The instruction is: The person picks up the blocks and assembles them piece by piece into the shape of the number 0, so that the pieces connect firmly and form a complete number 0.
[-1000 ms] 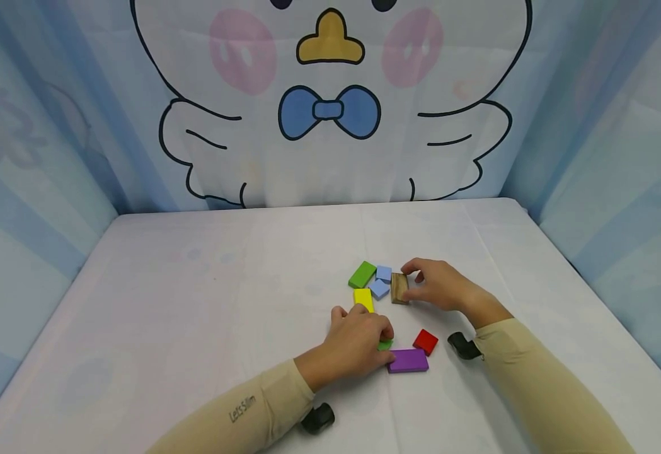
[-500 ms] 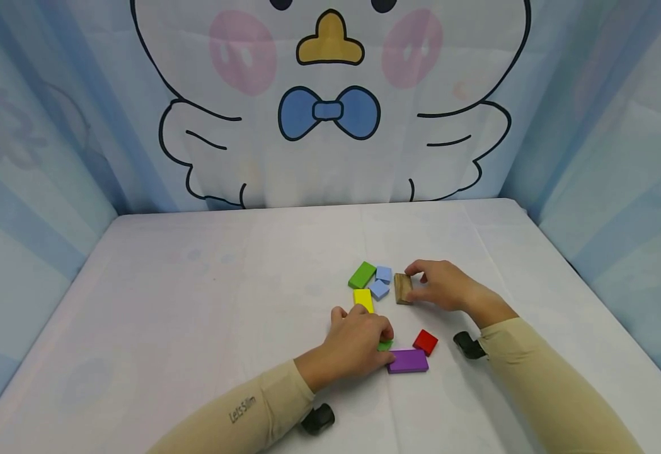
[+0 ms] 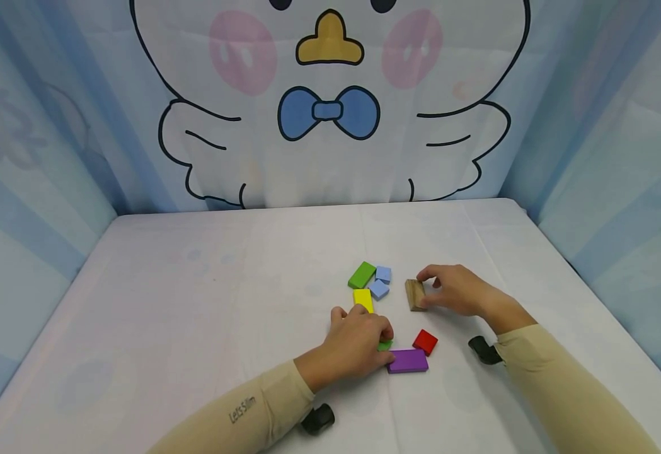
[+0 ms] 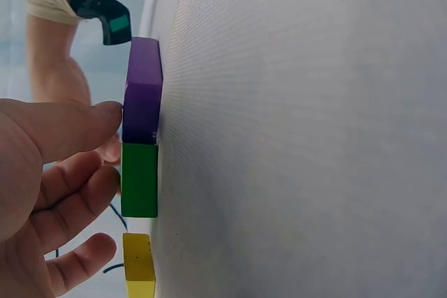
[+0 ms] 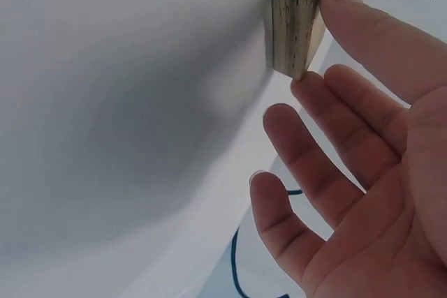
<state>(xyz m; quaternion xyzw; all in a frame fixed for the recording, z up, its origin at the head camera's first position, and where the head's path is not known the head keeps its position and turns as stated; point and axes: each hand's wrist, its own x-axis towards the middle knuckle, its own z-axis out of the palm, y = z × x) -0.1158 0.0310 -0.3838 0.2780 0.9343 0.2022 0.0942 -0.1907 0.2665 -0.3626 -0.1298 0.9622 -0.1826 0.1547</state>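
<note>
The right hand (image 3: 457,291) is pinching the wooden block (image 3: 413,295) between its thumb and at least one fingertip, its other fingers spreading loosely; the block is sitting at the right of the group on the white table (image 3: 194,315), apart from the two light-blue blocks (image 3: 379,290) to its left. The left hand (image 3: 355,340) is lying with fingers relaxed and apart, its thumb touching the purple block (image 3: 409,361) and its fingertips reaching to the near green block (image 3: 385,345). The wooden block is looking light, stiff and sturdy, probably with some grain to grip, so a thumb at its near end and a finger at its far end should be serving well. Its top is running out of the right wrist view, and whether it is touching the table is hard to tell. From the head, the left hand is hiding most of the near green block and perhaps the near end of the yellow block (image 3: 363,299).
</note>
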